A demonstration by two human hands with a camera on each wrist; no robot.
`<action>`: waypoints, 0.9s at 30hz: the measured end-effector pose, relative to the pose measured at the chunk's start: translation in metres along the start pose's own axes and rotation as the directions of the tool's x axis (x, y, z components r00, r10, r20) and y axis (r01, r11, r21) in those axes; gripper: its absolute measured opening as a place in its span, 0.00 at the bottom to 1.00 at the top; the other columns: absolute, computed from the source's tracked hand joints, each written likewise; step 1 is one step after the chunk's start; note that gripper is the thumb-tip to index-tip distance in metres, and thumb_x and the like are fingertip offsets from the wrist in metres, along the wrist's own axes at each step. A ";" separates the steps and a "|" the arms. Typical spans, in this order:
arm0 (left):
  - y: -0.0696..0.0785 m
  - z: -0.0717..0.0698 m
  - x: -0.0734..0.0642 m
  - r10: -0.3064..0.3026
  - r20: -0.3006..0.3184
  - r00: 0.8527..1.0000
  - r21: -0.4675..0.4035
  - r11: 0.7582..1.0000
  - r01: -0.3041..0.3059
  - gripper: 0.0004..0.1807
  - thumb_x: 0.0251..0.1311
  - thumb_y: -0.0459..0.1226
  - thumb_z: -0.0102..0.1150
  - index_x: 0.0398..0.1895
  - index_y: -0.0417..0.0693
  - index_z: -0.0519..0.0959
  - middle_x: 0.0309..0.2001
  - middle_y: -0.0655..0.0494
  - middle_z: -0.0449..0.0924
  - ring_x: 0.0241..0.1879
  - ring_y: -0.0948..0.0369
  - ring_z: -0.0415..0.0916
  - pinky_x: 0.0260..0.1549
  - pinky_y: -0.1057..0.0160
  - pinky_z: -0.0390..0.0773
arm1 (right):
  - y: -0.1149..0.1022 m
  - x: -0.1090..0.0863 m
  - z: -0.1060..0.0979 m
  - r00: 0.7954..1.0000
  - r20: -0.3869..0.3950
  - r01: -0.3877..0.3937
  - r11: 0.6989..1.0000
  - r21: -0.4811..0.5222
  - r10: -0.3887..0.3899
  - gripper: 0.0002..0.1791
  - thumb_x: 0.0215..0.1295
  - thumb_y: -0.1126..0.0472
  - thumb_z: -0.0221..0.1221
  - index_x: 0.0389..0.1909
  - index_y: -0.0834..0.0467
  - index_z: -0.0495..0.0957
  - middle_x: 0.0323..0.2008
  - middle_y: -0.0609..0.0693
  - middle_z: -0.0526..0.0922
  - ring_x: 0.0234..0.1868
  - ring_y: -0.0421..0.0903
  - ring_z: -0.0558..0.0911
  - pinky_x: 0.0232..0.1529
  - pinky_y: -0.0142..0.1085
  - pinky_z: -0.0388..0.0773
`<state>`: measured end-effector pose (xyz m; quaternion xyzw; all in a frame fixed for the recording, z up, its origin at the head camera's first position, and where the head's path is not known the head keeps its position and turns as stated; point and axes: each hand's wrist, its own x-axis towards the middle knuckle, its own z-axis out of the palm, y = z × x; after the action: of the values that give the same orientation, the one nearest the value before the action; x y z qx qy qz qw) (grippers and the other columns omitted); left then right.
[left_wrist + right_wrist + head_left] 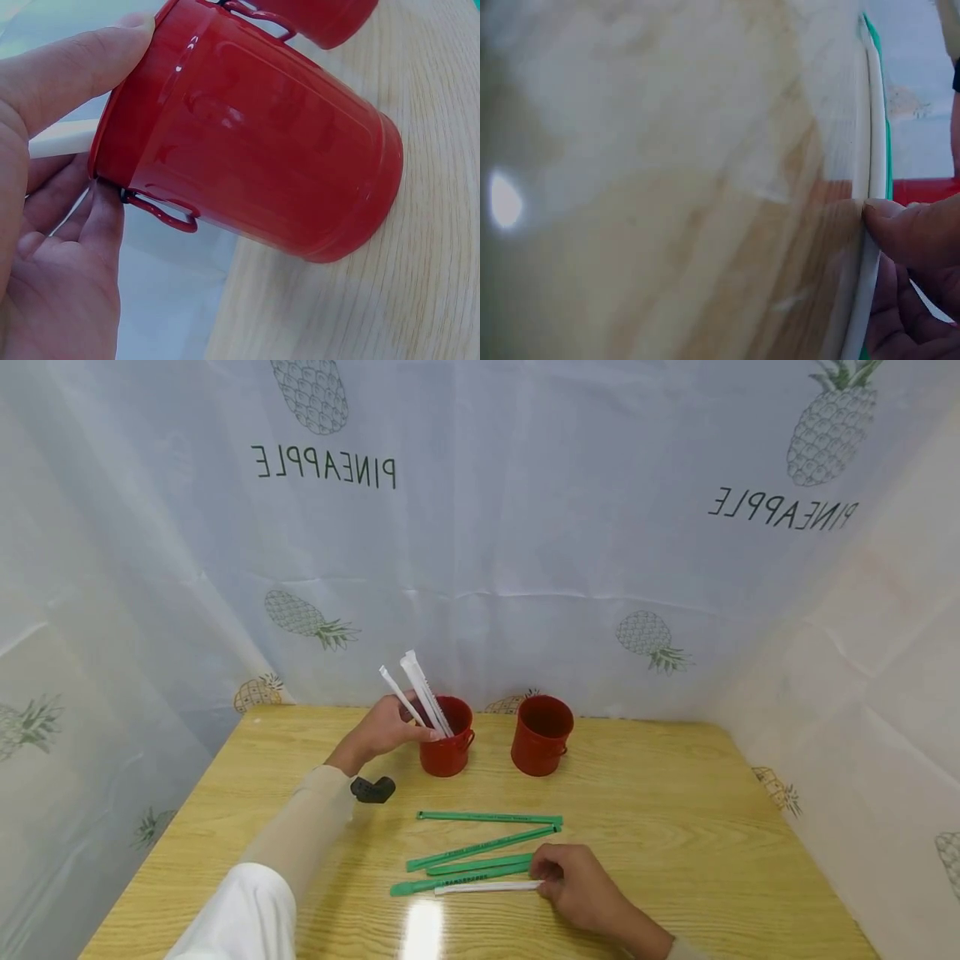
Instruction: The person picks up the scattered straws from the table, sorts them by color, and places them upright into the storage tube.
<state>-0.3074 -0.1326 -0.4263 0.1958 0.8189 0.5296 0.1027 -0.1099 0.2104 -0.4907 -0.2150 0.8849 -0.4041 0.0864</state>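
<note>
So the white straw (487, 887) is laid out toward the bench's (660, 810) near edge, about midway between the side edges, just beside a loose bunch of green straws (491, 817). Its right end is pinched by the right hand (581, 887), thumb pressed on it; how the rest of those fingers are placed can't really be told.

Up by the far edge, a bit left of its middle, the left bucket (444, 758) is held at the rim by the left hand (386, 725), thumb on one side, fingers round the other. A few wrapped straws (423, 693) are stood in it, leaned toward the left edge. The right bucket (536, 753) is set just beside it, also near the far edge.

Handling-wise, next to no weight should be expected from the white straw. It'd probably be stiff lengthwise but easily creased or crushed, with a wrapper that's maybe slightly slick. Best taken with a light fingertip pinch near one end, pretty much as is being done, so the other end is left free. The left bucket looks like thin metal, so it's likely light, rigid and easily tipped; the rim's a decent place for it to be steadied.
</note>
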 end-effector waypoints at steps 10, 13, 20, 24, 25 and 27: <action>0.002 0.000 -0.001 0.003 -0.006 1.000 0.006 1.000 -0.003 0.31 0.56 0.42 0.77 0.64 0.49 0.78 0.65 0.48 0.81 0.73 0.44 0.71 0.73 0.39 0.70 | -0.029 0.007 -0.008 0.947 0.320 0.211 0.802 -0.559 -0.026 0.21 0.57 0.75 0.70 0.44 0.47 0.82 0.42 0.38 0.83 0.45 0.34 0.80 0.47 0.32 0.83; 0.002 0.001 -0.001 0.006 -0.009 1.000 0.007 1.000 -0.006 0.31 0.56 0.41 0.77 0.64 0.50 0.77 0.65 0.49 0.81 0.72 0.45 0.71 0.73 0.40 0.70 | -0.036 0.008 -0.010 0.931 0.366 0.254 0.757 -0.602 -0.021 0.22 0.55 0.76 0.71 0.44 0.48 0.83 0.43 0.39 0.83 0.46 0.35 0.80 0.48 0.31 0.84; 0.002 0.001 -0.002 -0.001 -0.007 1.000 -0.005 1.000 0.001 0.32 0.57 0.41 0.77 0.65 0.50 0.77 0.65 0.50 0.81 0.71 0.45 0.72 0.72 0.39 0.72 | -0.033 0.016 -0.030 0.965 0.236 0.156 0.973 -0.172 -0.113 0.14 0.67 0.75 0.61 0.41 0.53 0.85 0.36 0.42 0.85 0.35 0.30 0.77 0.38 0.26 0.80; 0.004 0.000 -0.003 0.001 -0.008 1.000 0.005 1.000 -0.001 0.33 0.56 0.42 0.77 0.66 0.49 0.77 0.66 0.48 0.80 0.72 0.44 0.71 0.73 0.39 0.71 | -0.041 0.025 -0.045 0.976 0.073 0.202 0.979 0.041 -0.205 0.10 0.64 0.76 0.64 0.42 0.60 0.82 0.38 0.52 0.85 0.39 0.37 0.83 0.42 0.30 0.86; 0.004 0.000 -0.003 0.002 -0.007 1.000 0.004 1.000 -0.002 0.32 0.57 0.41 0.77 0.65 0.49 0.77 0.66 0.48 0.80 0.72 0.44 0.71 0.73 0.39 0.71 | -0.043 0.028 -0.047 0.975 0.035 0.214 0.974 0.075 -0.217 0.11 0.63 0.77 0.64 0.42 0.61 0.82 0.38 0.53 0.85 0.39 0.38 0.83 0.44 0.31 0.87; 0.005 0.000 -0.004 0.007 -0.004 1.000 0.005 1.000 -0.007 0.31 0.57 0.41 0.77 0.65 0.49 0.78 0.65 0.48 0.81 0.73 0.43 0.70 0.74 0.39 0.69 | -0.046 0.035 -0.051 0.972 -0.035 0.236 0.961 0.143 -0.233 0.11 0.63 0.78 0.64 0.42 0.63 0.80 0.37 0.55 0.82 0.39 0.39 0.81 0.45 0.31 0.87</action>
<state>-0.3025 -0.1323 -0.4224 0.1979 0.8197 0.5284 0.0984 -0.1433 0.2021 -0.4220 -0.3076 0.8220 -0.4770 0.0455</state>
